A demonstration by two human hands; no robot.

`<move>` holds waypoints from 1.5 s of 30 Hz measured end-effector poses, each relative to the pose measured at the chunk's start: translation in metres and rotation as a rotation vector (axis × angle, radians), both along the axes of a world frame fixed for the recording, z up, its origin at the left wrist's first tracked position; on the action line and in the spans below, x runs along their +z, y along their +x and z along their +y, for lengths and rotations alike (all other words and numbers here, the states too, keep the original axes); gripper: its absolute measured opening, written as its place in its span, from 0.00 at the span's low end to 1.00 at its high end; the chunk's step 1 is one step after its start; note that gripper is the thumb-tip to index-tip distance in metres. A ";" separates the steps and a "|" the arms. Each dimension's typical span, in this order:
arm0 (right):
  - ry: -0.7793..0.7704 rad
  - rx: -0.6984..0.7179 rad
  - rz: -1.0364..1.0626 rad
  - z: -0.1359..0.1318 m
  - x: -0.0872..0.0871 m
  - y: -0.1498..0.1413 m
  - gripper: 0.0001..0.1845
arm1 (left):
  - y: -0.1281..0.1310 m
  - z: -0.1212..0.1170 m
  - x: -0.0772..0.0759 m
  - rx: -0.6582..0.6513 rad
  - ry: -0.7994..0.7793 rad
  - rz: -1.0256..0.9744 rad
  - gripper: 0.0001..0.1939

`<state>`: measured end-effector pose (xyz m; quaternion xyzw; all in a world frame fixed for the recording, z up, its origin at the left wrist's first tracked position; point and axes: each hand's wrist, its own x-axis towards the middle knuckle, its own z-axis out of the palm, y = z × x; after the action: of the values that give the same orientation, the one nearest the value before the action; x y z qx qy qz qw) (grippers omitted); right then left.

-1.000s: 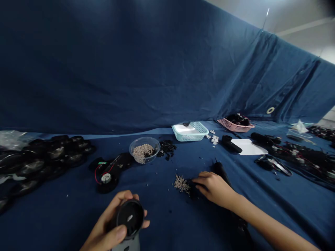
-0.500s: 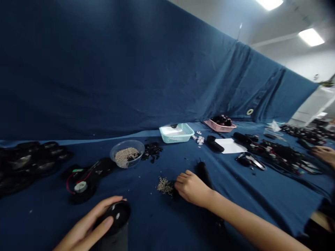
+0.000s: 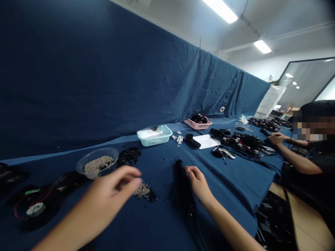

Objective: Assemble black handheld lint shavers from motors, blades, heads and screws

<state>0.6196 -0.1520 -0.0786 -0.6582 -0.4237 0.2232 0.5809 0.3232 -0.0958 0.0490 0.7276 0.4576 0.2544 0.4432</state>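
Observation:
My left hand, slightly blurred, hovers left of a small heap of screws. Its fingers are curled, with a gap between thumb and forefinger and nothing visible in them. My right hand has thumb and fingertips pressed together close to a black electric screwdriver. Whatever the fingertips pinch is too small to make out. The screwdriver lies with its tip away from me and a cord trailing towards me. Behind my left hand stands a clear bowl of screws, with small black parts beside it.
Black housings with wires and a white motor lie at left. Farther back are a light-blue basket, a pink basket, white paper and black wired parts. A co-worker sits at right.
My left hand has let go of the black cylindrical housing and moved right towards the screw heap. My right hand has left the heap for the screwdriver's side. The view has turned right.

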 end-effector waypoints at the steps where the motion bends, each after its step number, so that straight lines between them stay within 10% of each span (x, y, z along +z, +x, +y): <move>1: -0.016 -0.011 0.086 -0.001 -0.002 -0.003 0.15 | 0.034 -0.004 -0.002 -0.091 -0.130 0.072 0.17; 6: -0.049 -0.033 0.424 -0.007 0.001 -0.008 0.12 | 0.159 0.003 -0.052 -0.042 -0.340 0.209 0.21; 11: -0.055 -0.033 0.608 -0.013 -0.003 0.002 0.11 | 0.206 0.014 -0.083 -0.047 -0.341 0.283 0.20; 34: -0.181 0.033 0.300 0.010 0.014 -0.005 0.14 | 0.187 0.007 -0.092 0.057 -0.123 -0.061 0.14; 45: -0.085 0.042 -0.180 0.007 -0.005 0.001 0.09 | 0.192 0.010 -0.106 0.041 -0.413 -0.230 0.14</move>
<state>0.6210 -0.1447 -0.0833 -0.6906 -0.4781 0.1931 0.5071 0.5151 -0.0856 -0.0572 0.5780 0.4612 0.2457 0.6268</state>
